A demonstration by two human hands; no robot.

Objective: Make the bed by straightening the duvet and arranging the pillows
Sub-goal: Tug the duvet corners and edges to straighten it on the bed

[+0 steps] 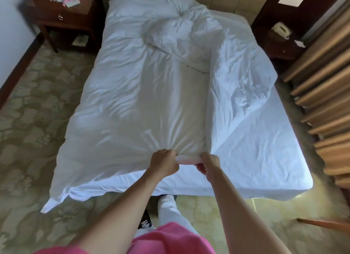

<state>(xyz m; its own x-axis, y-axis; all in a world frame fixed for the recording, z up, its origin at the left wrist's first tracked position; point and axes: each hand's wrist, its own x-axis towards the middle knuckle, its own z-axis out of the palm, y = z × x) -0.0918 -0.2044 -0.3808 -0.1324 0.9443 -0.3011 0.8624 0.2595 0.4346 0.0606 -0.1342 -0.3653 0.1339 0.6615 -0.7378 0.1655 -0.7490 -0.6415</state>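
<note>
**Mia:** What do you see from the head camera?

**Ben:** A big soft white duvet (pixel 132 94) on the bed with the white sheet (pixel 255 140). It covers the side toward nine o'clock. The side toward three o'clock is bare sheet. Up at twelve o'clock the duvet is folded over in a lumpy heap.

**Mia:** What are the hands doing?

**Ben:** The left hand (pixel 163 162) and the right hand (pixel 208 163) sit close together at six o'clock. Both have fingers curled tight, pinching the bunched bottom edge of the duvet.

**Mia:** How will it handle?

**Ben:** I think it is puffy, floppy and light, but wide. Held in the middle, it only bunches up. Holding the corners would spread it better, like the one hanging off at seven o'clock.

**Mia:** Pillows?

**Ben:** I cannot tell any apart.
</note>
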